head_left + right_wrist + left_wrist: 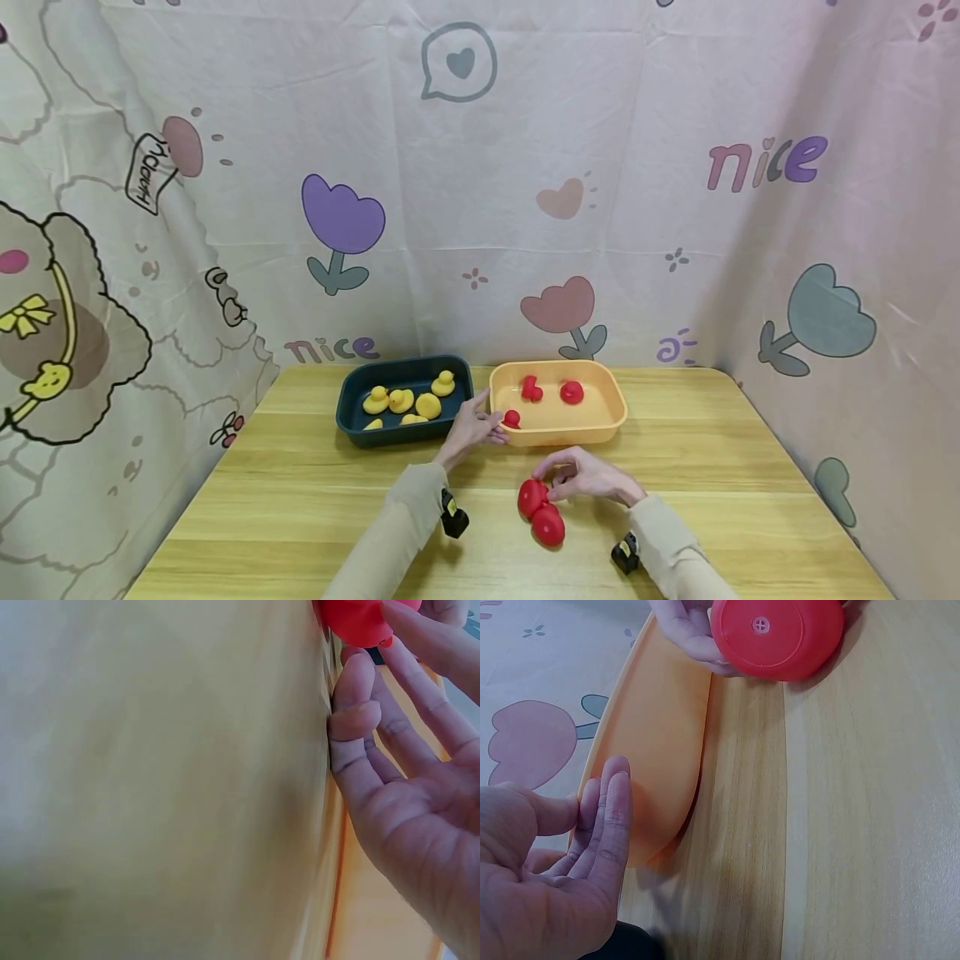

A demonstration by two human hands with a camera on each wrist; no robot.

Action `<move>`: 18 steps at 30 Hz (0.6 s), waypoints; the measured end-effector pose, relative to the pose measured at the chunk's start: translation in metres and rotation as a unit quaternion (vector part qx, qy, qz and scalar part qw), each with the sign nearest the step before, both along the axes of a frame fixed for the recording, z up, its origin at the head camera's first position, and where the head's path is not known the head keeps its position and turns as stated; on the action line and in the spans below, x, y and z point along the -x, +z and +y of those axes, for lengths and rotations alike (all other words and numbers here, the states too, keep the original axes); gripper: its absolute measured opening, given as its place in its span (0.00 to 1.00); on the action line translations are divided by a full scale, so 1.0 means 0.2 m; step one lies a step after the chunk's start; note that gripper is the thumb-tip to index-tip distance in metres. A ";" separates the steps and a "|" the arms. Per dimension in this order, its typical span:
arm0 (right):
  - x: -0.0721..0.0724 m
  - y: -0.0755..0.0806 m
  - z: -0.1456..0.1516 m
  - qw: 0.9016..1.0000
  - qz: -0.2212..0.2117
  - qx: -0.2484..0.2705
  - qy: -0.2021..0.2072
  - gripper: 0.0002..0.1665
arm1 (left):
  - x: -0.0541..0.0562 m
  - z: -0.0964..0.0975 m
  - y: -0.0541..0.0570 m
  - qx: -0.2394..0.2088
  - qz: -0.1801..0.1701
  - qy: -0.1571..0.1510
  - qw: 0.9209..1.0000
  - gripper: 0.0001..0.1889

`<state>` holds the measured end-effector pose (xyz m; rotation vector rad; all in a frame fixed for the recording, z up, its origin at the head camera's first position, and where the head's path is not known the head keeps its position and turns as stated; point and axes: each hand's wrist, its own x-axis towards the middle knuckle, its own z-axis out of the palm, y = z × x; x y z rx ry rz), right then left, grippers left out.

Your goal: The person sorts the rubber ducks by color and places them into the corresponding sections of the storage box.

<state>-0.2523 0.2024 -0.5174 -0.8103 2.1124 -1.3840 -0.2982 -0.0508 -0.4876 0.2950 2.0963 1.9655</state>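
Observation:
My left hand (pixel 471 423) is at the left front corner of the yellow tray (pixel 558 437), its thumb and fingers gripping the rim. Straight fingers (pixel 613 817) lie along the outer wall in the left wrist view. Over the table in front of the tray, my right hand (pixel 588 475) pinches a red rubber duck (pixel 532 498) between thumb and fingertips. Another red rubber duck (pixel 549 526) overlaps it on the near side. The right wrist view shows fingers around the held duck (pixel 360 622), which is partly cut off.
Inside the yellow tray are three red ducks, one (pixel 572 392) toward the right. Left of it stands a dark blue tray (pixel 347 417) with several yellow ducks (pixel 401 401). A printed curtain (pixel 465 208) hangs behind the wooden table (pixel 285 517).

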 end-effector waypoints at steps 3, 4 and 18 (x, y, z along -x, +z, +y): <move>0.00 0.00 0.00 1.000 0.000 -0.005 0.000 0.20 | 0.00 0.00 0.00 0.000 -0.001 0.001 1.000 0.36; 0.00 0.00 0.00 1.000 -0.001 -0.006 0.002 0.20 | 0.00 0.00 0.00 0.001 -0.001 0.001 1.000 0.36; 0.01 -0.01 -0.01 1.000 -0.013 -0.005 0.009 0.20 | 0.00 0.01 -0.01 0.008 0.001 0.012 1.000 0.37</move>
